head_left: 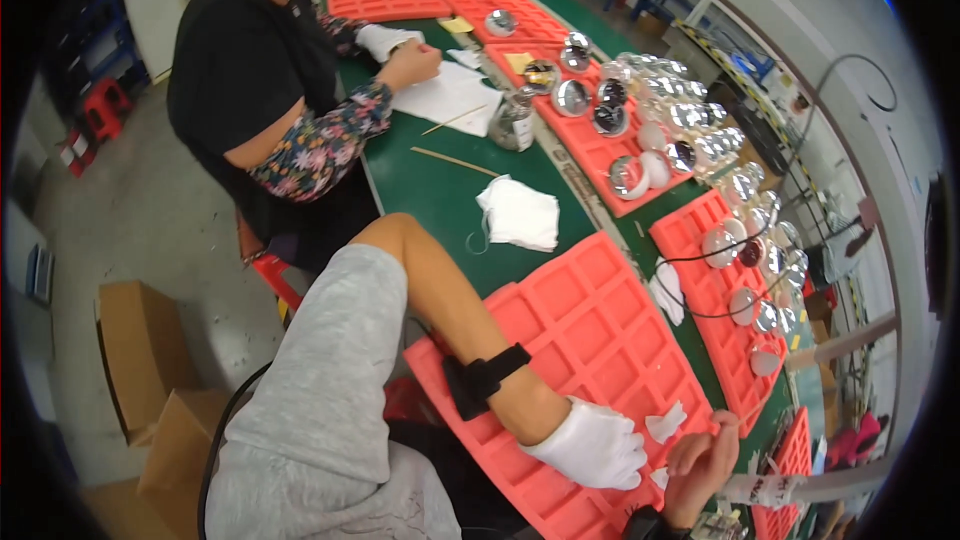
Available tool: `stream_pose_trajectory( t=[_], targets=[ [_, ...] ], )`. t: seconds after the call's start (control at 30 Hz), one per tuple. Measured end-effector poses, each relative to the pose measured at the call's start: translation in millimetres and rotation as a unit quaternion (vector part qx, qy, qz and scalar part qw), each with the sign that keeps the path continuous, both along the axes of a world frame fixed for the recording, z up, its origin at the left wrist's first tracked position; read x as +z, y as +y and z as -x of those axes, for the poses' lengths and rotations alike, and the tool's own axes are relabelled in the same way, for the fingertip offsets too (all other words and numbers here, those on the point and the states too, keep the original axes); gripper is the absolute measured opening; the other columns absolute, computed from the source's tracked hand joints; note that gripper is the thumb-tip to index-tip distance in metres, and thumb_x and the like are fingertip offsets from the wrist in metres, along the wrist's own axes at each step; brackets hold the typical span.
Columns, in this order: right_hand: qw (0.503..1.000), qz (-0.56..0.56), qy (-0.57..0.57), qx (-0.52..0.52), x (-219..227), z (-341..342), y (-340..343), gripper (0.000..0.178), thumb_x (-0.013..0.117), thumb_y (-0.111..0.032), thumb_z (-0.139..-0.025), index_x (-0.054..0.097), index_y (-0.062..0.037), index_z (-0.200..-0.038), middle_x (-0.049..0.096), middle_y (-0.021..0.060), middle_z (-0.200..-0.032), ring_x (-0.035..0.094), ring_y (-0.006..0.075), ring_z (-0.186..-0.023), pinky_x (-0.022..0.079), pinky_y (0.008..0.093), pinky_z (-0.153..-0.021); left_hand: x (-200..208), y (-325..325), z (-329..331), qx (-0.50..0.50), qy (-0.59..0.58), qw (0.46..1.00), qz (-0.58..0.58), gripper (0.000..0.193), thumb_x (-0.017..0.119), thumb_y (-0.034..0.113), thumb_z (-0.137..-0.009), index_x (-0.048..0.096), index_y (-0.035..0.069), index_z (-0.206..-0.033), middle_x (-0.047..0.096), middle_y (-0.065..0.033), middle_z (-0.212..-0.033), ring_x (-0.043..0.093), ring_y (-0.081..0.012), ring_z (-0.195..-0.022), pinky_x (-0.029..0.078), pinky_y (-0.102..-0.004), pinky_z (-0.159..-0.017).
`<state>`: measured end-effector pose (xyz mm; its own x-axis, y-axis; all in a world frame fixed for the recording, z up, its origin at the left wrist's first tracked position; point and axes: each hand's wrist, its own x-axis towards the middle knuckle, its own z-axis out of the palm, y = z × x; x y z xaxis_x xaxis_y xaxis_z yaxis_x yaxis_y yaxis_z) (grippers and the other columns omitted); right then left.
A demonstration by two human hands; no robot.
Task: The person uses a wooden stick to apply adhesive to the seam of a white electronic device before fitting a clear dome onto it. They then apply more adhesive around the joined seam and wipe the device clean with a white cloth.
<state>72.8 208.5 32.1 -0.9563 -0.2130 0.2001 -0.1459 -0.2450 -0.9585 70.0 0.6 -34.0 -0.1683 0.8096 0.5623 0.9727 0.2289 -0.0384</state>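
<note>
My left fingers, in a white glove, bend loosely down over the red compartmented tray; I cannot tell whether they have hold of anything. My right fingers, bare, are half curled near the tray's right edge, and I cannot tell whether they pinch anything either. Between my two hands a ragged white scrap lies on the tray. Farther out, the green tabletop carries a white cloth, a thin stick and a glass jar. Beyond, silvery globes sit on another red tray. A co-worker leans over a white sheet.
</note>
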Motion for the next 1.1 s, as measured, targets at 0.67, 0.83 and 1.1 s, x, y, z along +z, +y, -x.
stream_pose_trajectory(
  t=[0.67, 0.83, 1.1],
  targets=[
    [0.985, -0.065, -0.159, 0.021, -63, 28, 16, 0.028, 0.041, -0.017, -0.109, 0.059, 0.0018, -0.098, 0.046, 0.0035, -0.052, 0.039, 0.0110, -0.040, 0.035, 0.0248, -0.041, 36, -13, 7, -0.032, -0.225, 0.963, 0.145, 0.050, 0.084, 0.023, -0.076, 0.056, 0.005, -0.113, 0.055, -0.0178, -0.115, 0.066, -0.0356, -0.094, 0.059, -0.0457, -0.065],
    [0.984, -0.079, -0.159, 0.023, -63, 29, 12, 0.027, 0.043, -0.017, -0.109, 0.059, 0.0014, -0.098, 0.047, 0.0029, -0.053, 0.039, 0.0105, -0.041, 0.035, 0.0246, -0.042, 37, -14, 14, -0.045, -0.231, 0.958, 0.165, 0.054, 0.084, 0.024, -0.076, 0.054, 0.005, -0.117, 0.054, -0.0184, -0.118, 0.066, -0.0351, -0.095, 0.060, -0.0455, -0.066],
    [0.983, -0.089, -0.163, 0.011, -56, 24, 15, 0.028, 0.046, -0.020, -0.109, 0.061, 0.0004, -0.097, 0.047, 0.0011, -0.056, 0.042, 0.0096, -0.045, 0.037, 0.0243, -0.047, 28, -9, 22, -0.113, -0.236, 0.957, 0.125, 0.056, 0.085, 0.024, -0.076, 0.053, 0.005, -0.117, 0.056, -0.0188, -0.117, 0.066, -0.0347, -0.098, 0.060, -0.0462, -0.071]
  ],
)
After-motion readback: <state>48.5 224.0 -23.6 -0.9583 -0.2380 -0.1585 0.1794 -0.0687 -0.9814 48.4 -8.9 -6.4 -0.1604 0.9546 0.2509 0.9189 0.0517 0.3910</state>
